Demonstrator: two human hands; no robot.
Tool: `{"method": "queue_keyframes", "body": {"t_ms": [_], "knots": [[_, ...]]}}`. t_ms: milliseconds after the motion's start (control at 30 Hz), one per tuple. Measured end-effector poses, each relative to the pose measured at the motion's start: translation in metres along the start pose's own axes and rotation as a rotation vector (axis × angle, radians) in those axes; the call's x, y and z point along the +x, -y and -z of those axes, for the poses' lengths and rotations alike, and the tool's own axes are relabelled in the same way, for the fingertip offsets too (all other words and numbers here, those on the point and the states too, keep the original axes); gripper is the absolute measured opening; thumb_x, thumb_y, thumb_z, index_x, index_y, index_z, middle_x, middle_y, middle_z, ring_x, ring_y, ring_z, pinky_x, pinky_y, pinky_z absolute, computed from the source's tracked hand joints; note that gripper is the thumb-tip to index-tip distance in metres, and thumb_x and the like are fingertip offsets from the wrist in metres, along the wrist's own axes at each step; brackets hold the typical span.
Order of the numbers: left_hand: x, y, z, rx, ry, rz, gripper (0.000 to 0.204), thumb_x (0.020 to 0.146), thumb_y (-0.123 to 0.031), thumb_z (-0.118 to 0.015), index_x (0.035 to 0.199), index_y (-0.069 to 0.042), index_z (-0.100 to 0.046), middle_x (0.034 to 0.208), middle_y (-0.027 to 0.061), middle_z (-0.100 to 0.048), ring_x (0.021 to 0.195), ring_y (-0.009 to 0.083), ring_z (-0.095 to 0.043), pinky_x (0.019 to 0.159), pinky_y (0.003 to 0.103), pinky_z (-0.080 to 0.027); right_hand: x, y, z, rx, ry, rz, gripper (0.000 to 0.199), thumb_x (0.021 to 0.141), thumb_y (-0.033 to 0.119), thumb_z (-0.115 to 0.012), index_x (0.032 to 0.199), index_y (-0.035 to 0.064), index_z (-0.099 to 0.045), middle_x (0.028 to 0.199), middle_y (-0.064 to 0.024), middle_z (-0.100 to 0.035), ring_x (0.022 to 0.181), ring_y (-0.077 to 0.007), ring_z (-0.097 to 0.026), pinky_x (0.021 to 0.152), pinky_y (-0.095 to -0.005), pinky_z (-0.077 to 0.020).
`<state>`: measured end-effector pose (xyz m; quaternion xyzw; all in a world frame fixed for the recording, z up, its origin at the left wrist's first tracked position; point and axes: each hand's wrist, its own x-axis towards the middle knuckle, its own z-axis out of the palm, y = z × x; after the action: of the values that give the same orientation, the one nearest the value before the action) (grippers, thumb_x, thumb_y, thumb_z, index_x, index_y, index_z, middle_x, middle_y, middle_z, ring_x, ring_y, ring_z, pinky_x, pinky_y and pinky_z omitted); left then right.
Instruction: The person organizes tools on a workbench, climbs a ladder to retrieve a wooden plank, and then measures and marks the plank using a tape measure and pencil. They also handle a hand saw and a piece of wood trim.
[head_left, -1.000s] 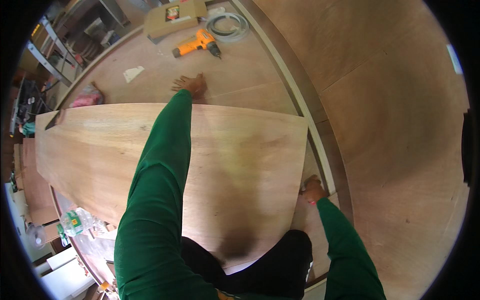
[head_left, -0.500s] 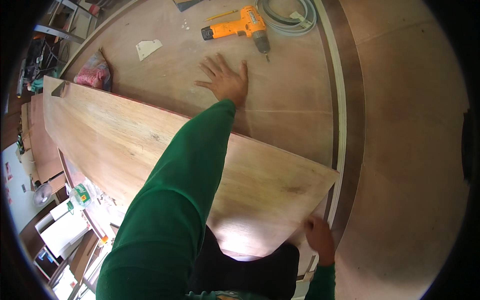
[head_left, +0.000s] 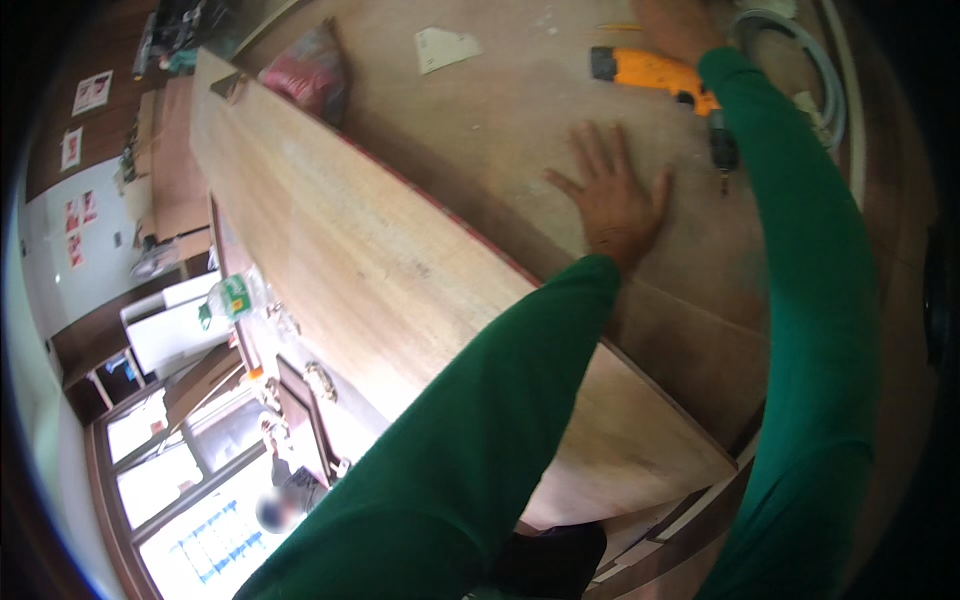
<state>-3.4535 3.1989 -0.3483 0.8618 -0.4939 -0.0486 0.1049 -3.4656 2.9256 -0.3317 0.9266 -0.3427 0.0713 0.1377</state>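
Note:
My left hand (head_left: pixel 618 205) lies flat with its fingers spread on the large brown wooden sheet (head_left: pixel 510 150). Under my left forearm, a long pale wooden board (head_left: pixel 400 270) with a reddish edge lies at a slant. My right hand (head_left: pixel 680 28) is at the top of the view, just beyond an orange cordless drill (head_left: pixel 650 70) and beside a yellow pencil (head_left: pixel 618 27). Blur and the picture's edge hide its fingertips, and my right wrist and sleeve cover part of the drill. The drill's bit points toward me.
A coil of grey strip (head_left: pixel 825 80) lies right of my right arm. Left of the drill are a pale torn scrap (head_left: pixel 445 50) and a bag with pink contents (head_left: pixel 312 75). A plastic bottle (head_left: pixel 232 298) stands past the board; another person (head_left: pixel 285 500) is near the windows.
My right hand has moved from the board's near right corner up to the drill and pencil. My left hand stays flat on the sheet. The view has swung left.

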Motion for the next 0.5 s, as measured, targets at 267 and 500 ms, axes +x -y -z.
{"method": "queue_keyframes", "body": {"t_ms": [267, 500], "knots": [[0.003, 0.014, -0.031, 0.032, -0.081, -0.110, 0.099, 0.096, -0.074, -0.048, 0.163, -0.002, -0.035, 0.170, 0.0309, -0.025, 0.158, 0.0530, -0.015, 0.110, 0.088, -0.013, -0.072, -0.013, 0.063, 0.231, -0.171, -0.086, 0.019, 0.092, 0.020, -0.064, 0.094, 0.0069, -0.077, 0.096, -0.0123, -0.073, 0.097, -0.0293, -0.068, 0.080, -0.0660, -0.0496], [-0.010, 0.017, -0.016, -0.040, -0.088, -0.158, 0.100, 0.096, -0.079, -0.040, 0.160, -0.002, -0.033, 0.165, 0.0346, -0.027, 0.156, 0.0577, -0.013, 0.108, 0.089, -0.012, -0.423, 0.115, 0.381, 0.847, 0.220, -1.215, 0.013, 0.098, 0.011, -0.067, 0.108, 0.0019, -0.067, 0.087, -0.0116, -0.063, 0.073, -0.0231, -0.060, 0.067, -0.0386, -0.0492]]}}
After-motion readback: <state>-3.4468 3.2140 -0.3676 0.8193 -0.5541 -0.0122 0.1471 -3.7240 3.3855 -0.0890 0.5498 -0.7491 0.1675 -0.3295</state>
